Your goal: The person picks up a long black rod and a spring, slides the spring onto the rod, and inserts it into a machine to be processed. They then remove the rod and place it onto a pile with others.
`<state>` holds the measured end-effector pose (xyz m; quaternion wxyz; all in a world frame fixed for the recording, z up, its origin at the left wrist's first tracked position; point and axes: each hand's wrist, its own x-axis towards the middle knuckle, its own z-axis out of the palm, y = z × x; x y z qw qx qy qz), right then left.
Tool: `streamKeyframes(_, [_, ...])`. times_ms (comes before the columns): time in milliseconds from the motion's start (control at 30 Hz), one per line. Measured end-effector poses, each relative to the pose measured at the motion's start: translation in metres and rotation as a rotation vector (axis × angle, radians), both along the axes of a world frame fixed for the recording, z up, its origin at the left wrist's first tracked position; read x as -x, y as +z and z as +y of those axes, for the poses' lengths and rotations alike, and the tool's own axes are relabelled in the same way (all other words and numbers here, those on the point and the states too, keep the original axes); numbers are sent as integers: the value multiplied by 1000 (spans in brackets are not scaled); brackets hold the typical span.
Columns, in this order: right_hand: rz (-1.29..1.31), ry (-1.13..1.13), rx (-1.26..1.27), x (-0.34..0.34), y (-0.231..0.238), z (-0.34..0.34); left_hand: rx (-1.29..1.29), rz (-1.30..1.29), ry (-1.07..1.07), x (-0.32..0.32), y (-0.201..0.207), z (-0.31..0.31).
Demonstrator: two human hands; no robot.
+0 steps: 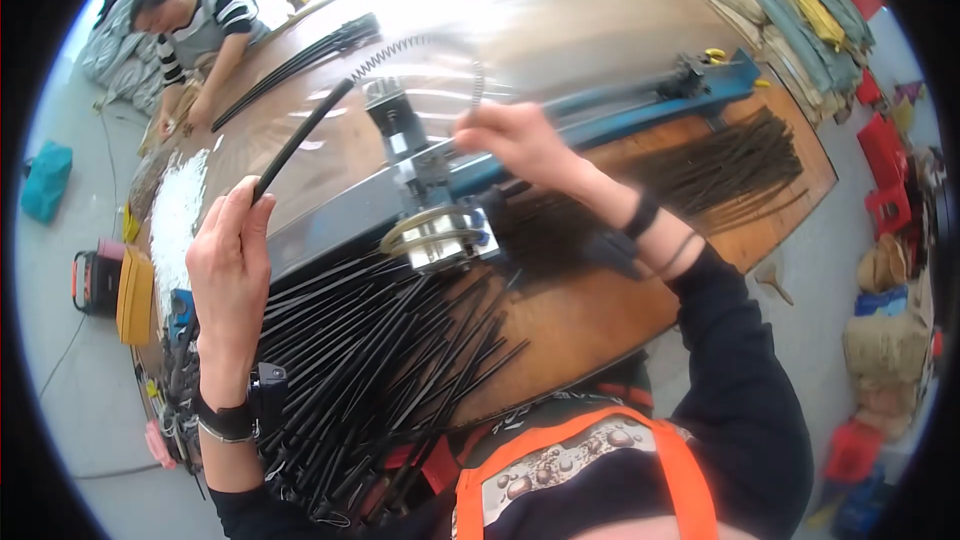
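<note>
My left hand is raised at the left, its fingers closed round the lower end of a black tube. The tube slants up to the right, away from the hand. From its upper end a thin coiled spring arcs over to my right hand. That hand is somewhat blurred, its fingers pinched on the spring's other end. Below and between my hands stands a bench machine with a metal head and a long blue rail. A yellowish curved ring sits near its front.
Many black tubes lie heaped at the near left of the wooden table. Dark thin rods are piled at the right. A bundle of black tubes lies at the far side, near another person. Stacked sacks stand far right.
</note>
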<state>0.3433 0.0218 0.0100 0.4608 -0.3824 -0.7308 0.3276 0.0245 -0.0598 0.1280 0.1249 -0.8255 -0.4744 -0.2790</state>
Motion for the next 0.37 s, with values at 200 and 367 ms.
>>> streamKeyframes(200, [-172, 202, -257, 73, -5, 47, 22, -35, 122, 59, -4, -32])
streamKeyframes(367, [-483, 115, -277, 84, 3, 50, 83, -6, 205, 86, -20, -39])
